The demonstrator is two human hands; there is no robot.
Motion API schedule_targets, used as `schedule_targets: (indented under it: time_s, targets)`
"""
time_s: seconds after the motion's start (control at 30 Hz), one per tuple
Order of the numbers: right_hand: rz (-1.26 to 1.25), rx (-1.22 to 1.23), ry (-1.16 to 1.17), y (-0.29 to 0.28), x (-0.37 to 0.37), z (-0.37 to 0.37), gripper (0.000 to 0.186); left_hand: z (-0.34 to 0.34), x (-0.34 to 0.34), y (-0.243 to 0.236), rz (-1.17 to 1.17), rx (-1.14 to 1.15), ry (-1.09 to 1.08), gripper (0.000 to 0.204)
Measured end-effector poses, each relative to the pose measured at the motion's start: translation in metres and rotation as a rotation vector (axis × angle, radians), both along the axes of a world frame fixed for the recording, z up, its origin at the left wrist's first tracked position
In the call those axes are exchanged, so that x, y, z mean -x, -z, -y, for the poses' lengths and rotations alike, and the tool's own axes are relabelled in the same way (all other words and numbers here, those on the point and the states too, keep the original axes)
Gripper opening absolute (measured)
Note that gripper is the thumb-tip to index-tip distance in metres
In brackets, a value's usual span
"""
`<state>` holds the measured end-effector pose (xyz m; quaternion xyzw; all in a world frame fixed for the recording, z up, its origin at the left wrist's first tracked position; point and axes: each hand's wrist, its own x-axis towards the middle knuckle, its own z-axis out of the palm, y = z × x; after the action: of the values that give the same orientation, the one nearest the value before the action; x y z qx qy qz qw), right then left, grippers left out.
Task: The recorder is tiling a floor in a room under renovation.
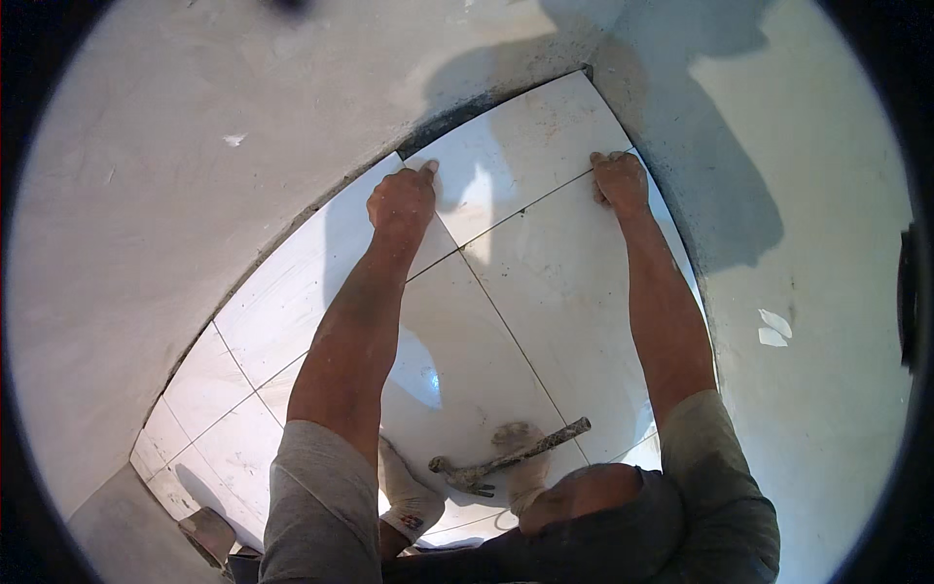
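Both my arms reach forward over large white floor tiles. My left hand (402, 201) is closed in a fist, with its thumb out against the left corner of the corner tile (540, 131). Across from it, my right hand (621, 181) rests with curled fingers at that tile's right end, by the joint. Whatever either hand may hold is hidden by the fingers. A dirty claw hammer (545, 444) lies near my feet on a nearer tile (530, 263), apart from both hands.
Grey plastered walls rise on the left (195, 156) and right (827, 389), meeting in the far corner. A dark gap (457, 115) runs between the corner tile and the left wall. At lower left stands a brownish flat object (207, 533). White flakes (774, 329) show at right.
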<state>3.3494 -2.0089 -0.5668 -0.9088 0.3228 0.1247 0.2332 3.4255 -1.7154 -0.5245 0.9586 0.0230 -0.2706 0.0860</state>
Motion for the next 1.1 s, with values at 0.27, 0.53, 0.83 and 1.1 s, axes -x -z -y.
schedule_targets:
  time_s: [0.27, 0.53, 0.83, 1.1]
  targets:
    - [0.022, 0.013, 0.021, -0.008, -0.004, -0.008, 0.035, -0.047, 0.006, 0.061, 0.357, 0.155, 0.079, 0.050]
    - [0.069, -0.031, 0.105, -0.040, 0.006, -0.029, 0.032, -0.056, 0.056, 0.024, 0.648, 0.219, 0.423, 0.044]
    - [0.208, 0.142, -0.036, -0.040, 0.009, -0.054, 0.030, -0.047, 0.063, 0.040, 0.566, 0.108, 0.488, 0.061]
    - [1.055, -0.197, -0.354, -0.073, -0.038, -0.114, 0.024, -0.045, 0.068, 0.043, 0.570, 0.124, 0.438, 0.060]
